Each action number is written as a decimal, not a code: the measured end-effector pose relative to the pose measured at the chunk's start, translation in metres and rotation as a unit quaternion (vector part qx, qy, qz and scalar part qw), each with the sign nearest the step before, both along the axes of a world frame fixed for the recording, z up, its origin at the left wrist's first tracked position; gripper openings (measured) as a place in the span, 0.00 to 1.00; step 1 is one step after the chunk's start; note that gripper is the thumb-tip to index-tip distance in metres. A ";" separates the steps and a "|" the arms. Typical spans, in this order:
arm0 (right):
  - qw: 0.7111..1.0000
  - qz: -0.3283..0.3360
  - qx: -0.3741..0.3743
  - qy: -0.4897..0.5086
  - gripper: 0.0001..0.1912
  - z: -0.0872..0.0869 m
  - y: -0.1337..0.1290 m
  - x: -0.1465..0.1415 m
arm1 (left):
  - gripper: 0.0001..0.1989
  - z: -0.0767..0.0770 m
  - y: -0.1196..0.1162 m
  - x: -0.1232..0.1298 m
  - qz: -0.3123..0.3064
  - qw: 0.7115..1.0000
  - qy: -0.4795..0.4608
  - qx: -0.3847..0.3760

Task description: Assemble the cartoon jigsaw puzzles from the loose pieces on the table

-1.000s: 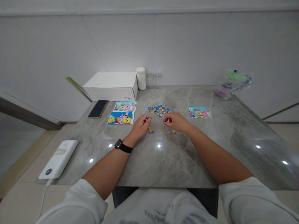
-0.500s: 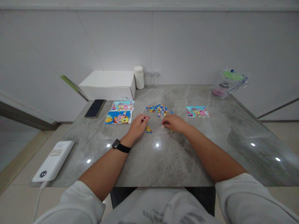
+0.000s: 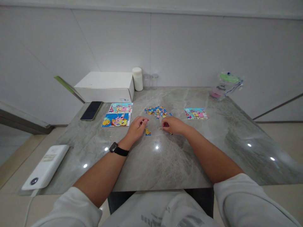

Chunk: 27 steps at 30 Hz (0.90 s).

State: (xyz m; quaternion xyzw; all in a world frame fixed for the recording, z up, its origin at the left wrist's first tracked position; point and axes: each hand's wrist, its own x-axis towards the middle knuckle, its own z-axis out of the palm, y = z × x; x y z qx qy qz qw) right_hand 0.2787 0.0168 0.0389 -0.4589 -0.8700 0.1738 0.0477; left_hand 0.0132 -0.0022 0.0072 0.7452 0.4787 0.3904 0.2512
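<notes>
On the grey marbled table lies a heap of small colourful puzzle pieces [image 3: 157, 111]. My left hand [image 3: 138, 126] rests just in front of the heap's left side, its thumb and fingertips together; what they hold, if anything, is too small to make out. Beside it is a small joined yellow-and-blue puzzle section [image 3: 148, 132]. The fingers of my right hand [image 3: 172, 125] are pinched on a small pale piece [image 3: 161, 127], right of that section. Another piece [image 3: 171, 133] shows partly under my right hand.
Two picture cards [image 3: 120, 107] [image 3: 116, 120] lie at left, another card [image 3: 196, 113] at right. Around them are a phone [image 3: 91, 111], white box [image 3: 104, 88], white bottle [image 3: 137, 79], two glasses [image 3: 151, 82], plastic bag [image 3: 226, 86] and white power bank [image 3: 46, 167].
The view has shifted slightly, so everything sits a little further left. The fingers of my right hand have turned a little around the small piece; my left hand looks much the same.
</notes>
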 end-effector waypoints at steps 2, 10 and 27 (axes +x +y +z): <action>0.999 -0.017 0.003 -0.028 0.04 0.008 -0.004 -0.002 | 0.15 0.000 0.000 0.000 -0.002 1.000 0.000 0.001; 0.985 -0.038 0.038 -0.165 0.10 0.021 -0.030 -0.020 | 0.16 0.000 0.000 0.000 -0.008 1.000 0.002 0.003; 0.990 -0.017 -0.027 -0.136 0.10 0.010 -0.027 -0.018 | 0.15 0.000 0.000 -0.002 -0.002 1.000 0.008 0.013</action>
